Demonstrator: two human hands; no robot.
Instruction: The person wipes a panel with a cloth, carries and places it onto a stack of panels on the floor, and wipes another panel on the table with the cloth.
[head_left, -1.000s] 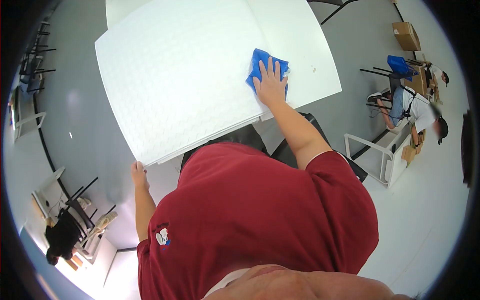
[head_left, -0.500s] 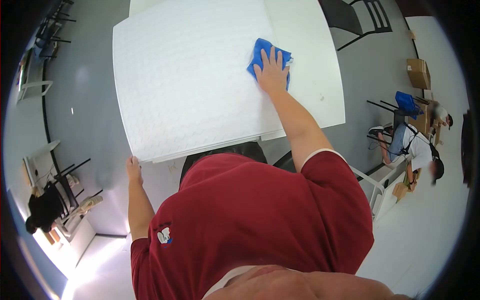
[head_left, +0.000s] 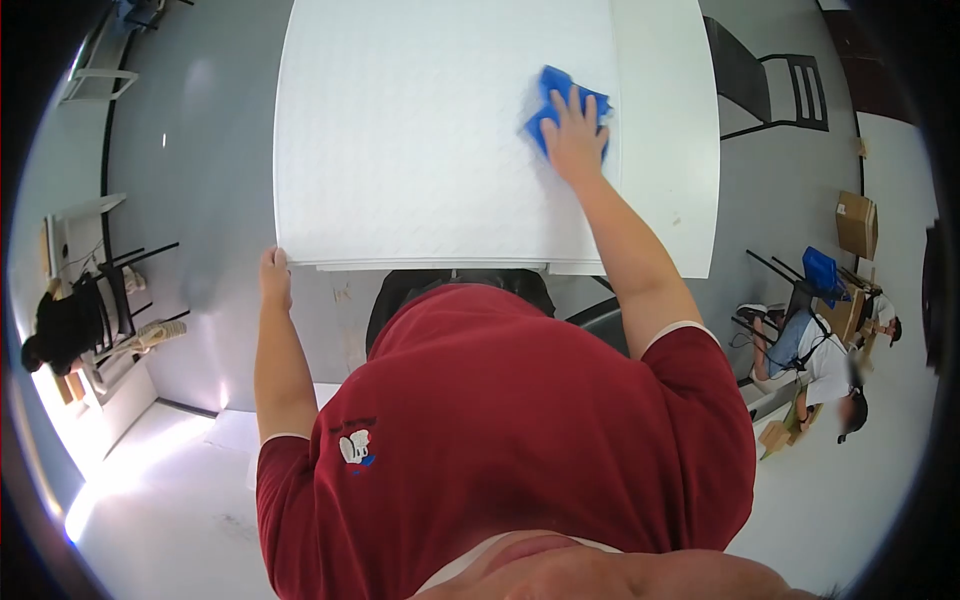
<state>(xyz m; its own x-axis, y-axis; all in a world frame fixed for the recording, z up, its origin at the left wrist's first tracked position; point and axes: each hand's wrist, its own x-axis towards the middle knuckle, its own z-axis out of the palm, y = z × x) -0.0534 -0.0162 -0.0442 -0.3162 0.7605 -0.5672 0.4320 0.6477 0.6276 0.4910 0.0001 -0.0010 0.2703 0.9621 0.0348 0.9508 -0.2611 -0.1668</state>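
Observation:
My right hand (head_left: 576,135) lies flat with its fingers spread on a crumpled blue cloth (head_left: 553,82), pressing it against a white textured sheet (head_left: 430,140). The cloth sits near the sheet's right edge; part of it is hidden under my palm. Beneath the sheet is a white table (head_left: 668,150), its bare surface showing along the right side. At the near left corner, my left hand (head_left: 275,278) is closed around the sheet's edge, fingertips at the corner. Whether it also grips the tabletop, I cannot tell.
A black chair (head_left: 738,75) stands right of the table, and a dark seat (head_left: 460,280) is under its near edge. At far right are a cardboard box (head_left: 857,224), a blue bag (head_left: 822,274) and seated people. Another person in black (head_left: 72,322) sits at far left.
The view has turned, so the table looks straighter and lies further right. My right hand and the blue cloth have shifted slightly on the sheet. My left hand stays at the corner.

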